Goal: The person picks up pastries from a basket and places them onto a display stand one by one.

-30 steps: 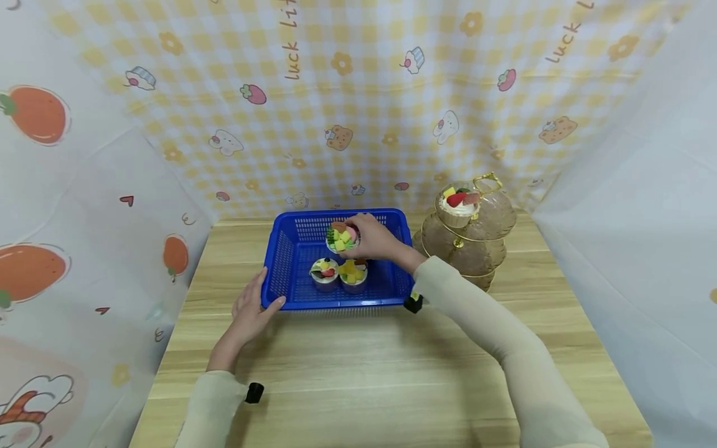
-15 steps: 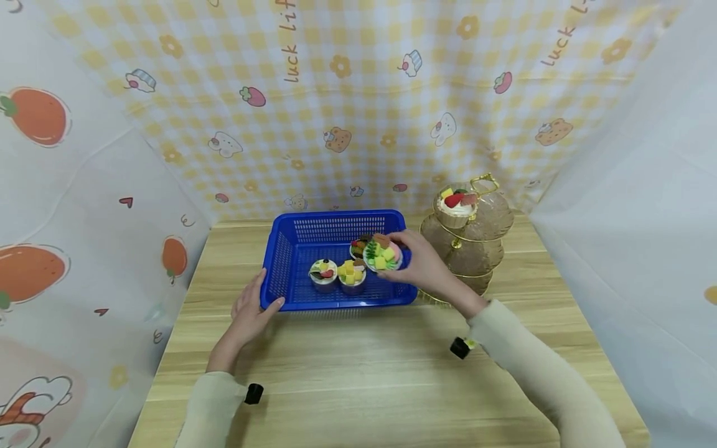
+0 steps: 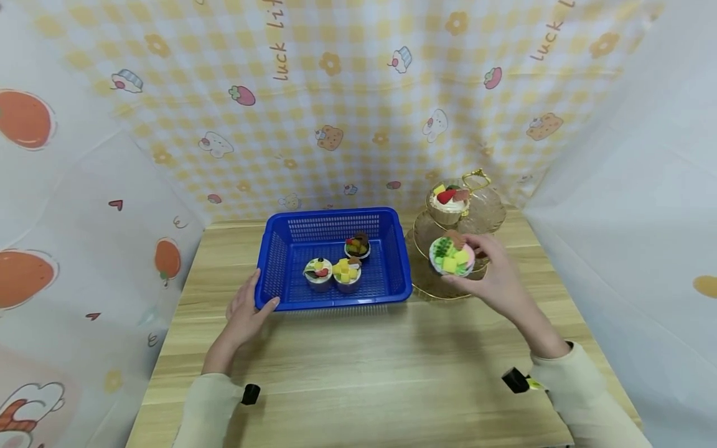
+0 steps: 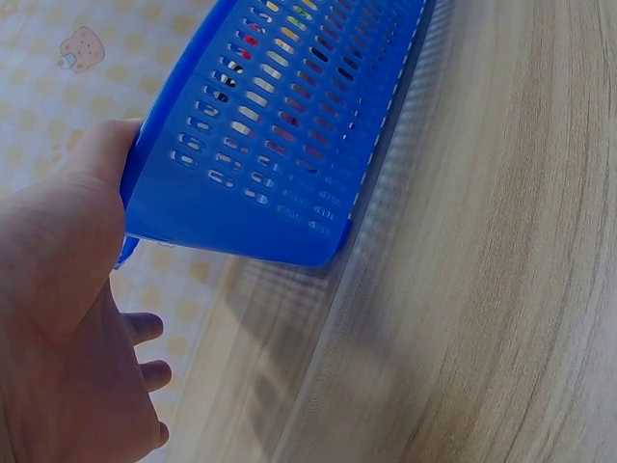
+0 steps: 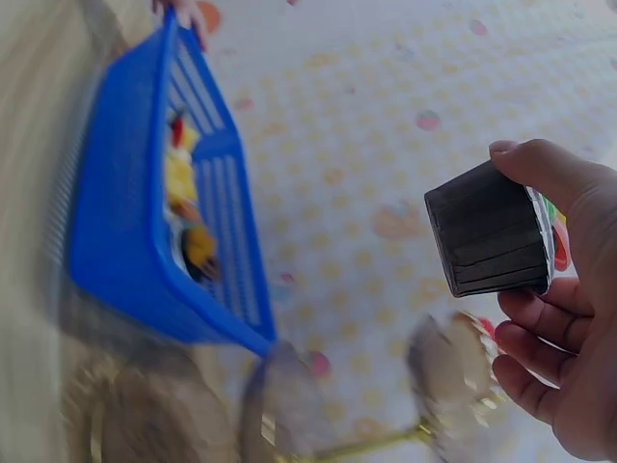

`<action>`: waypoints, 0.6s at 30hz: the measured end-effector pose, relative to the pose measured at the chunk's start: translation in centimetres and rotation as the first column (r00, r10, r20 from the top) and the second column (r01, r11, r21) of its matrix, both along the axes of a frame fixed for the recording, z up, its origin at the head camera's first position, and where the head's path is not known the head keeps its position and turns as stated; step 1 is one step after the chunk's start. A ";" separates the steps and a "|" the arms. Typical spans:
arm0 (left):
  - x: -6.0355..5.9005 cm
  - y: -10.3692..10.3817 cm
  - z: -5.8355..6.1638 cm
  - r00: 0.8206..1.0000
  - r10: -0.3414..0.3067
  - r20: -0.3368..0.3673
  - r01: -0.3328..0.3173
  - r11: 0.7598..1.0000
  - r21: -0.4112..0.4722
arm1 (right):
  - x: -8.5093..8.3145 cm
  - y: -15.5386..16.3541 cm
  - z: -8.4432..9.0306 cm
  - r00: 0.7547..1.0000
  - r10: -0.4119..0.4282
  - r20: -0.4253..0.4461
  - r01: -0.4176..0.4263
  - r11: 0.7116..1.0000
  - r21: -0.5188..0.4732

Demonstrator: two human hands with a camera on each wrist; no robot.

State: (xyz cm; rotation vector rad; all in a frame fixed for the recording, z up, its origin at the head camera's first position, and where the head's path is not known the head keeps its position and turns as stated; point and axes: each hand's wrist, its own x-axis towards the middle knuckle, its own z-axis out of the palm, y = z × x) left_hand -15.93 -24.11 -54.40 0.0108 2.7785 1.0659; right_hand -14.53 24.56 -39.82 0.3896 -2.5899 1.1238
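Carrying a cupcake (image 3: 452, 256) from the basket (image 3: 332, 298) toward the tiered stand (image 3: 482, 214).

The right hand (image 3: 495, 274) grips the cupcake, fingers and thumb curled round its dark paper cup, in the air just in front of the stand's middle tier. The left hand (image 3: 246, 305) rests against the basket's near left corner, thumb on the rim, fingers relaxed. Three cupcakes lie in the basket on the desk (image 3: 364, 361); one sits on the stand's top tier. Judged step: transfer, placement pending. Next move calls for levelling the cup, which appears tilted, and lowering it onto a free tier.
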 end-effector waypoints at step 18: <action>0.1 -0.1 0.1 1.000 0.001 0.004 -0.001 1.000 0.008 | -4.6 6.7 3.1 0.957 -0.271 0.106 0.269 0.962 0.039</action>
